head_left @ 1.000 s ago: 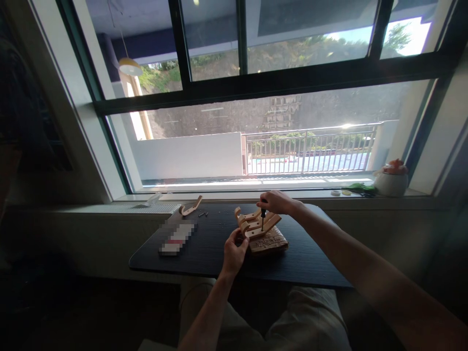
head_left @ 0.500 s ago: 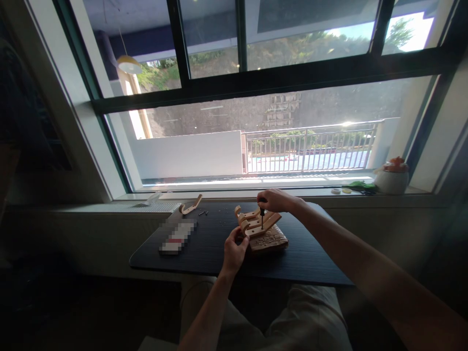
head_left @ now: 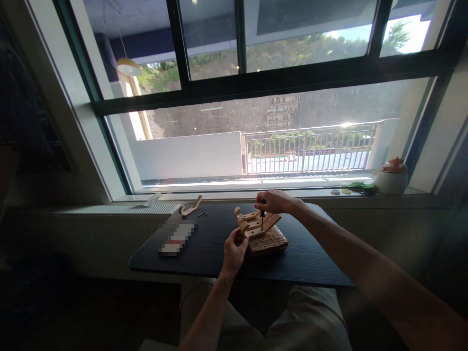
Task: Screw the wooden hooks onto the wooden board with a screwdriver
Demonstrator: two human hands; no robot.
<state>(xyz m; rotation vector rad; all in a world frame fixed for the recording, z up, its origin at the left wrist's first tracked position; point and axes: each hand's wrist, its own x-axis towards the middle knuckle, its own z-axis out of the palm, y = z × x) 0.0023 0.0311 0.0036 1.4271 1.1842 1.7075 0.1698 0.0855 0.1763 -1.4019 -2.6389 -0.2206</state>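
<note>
My right hand (head_left: 275, 200) is closed round the dark handle of a screwdriver (head_left: 262, 217), held upright. Its tip meets the nearest of several light wooden hooks (head_left: 259, 232), which lie side by side on a brown wooden block (head_left: 271, 243). At the curled end of that nearest hook, my left hand (head_left: 234, 251) grips with thumb and fingers. Whether a screw sits under the screwdriver's tip is too small to tell. The fingers of my left hand are partly hidden behind the hook.
Another wooden hook (head_left: 190, 206) lies at the table's back left, with a few small screws (head_left: 203, 214) beside it. A blurred-out flat item (head_left: 178, 238) rests on the left of the dark table (head_left: 212, 265). A white pot (head_left: 390, 181) stands on the windowsill at right.
Almost nothing differs. My right hand's fingers have shifted slightly on the screwdriver handle; the left hand, hooks and block stay in place.
</note>
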